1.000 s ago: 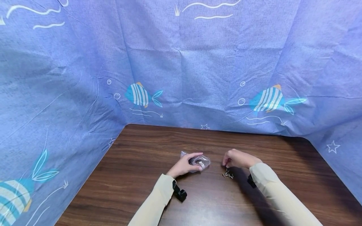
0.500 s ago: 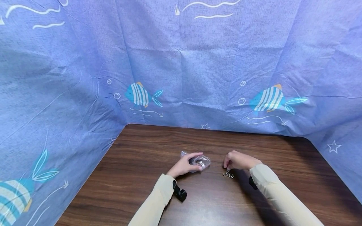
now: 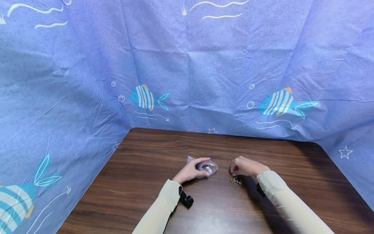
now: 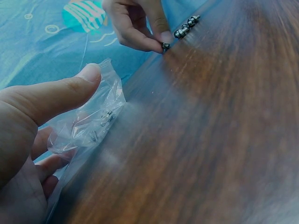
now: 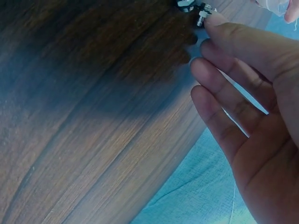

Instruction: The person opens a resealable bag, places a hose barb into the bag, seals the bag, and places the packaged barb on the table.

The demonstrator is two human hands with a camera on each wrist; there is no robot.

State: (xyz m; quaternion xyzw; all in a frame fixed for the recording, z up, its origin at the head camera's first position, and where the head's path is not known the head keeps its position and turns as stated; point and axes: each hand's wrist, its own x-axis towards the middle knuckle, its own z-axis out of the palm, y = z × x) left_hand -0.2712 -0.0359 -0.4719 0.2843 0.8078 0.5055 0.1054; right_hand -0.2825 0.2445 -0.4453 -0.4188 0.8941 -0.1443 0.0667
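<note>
A clear plastic bag (image 3: 209, 167) lies on the table, its mouth facing right. My left hand (image 3: 189, 170) holds it, thumb and forefinger spread apart at the mouth and the other fingers partly behind the plastic. A few shiny bits (image 4: 107, 116) show inside. To the right, my right hand (image 3: 247, 166) pinches a small metal piece (image 4: 166, 46), screw-like in shape, between thumb and forefinger. Close below those fingertips sits a little pile of similar metal pieces (image 3: 236, 180), dark and silver. Their exact kind is too small to tell.
The dark wood-grain table (image 3: 152, 152) carries all of this. A blue curtain with fish prints (image 3: 216, 74) hangs along its back and sides. A black wrist camera (image 3: 186, 199) is strapped below my left hand.
My right hand has shifted only slightly around the pile, now a little left of where it was half a second ago. The left hand and the bag have stayed in place.
</note>
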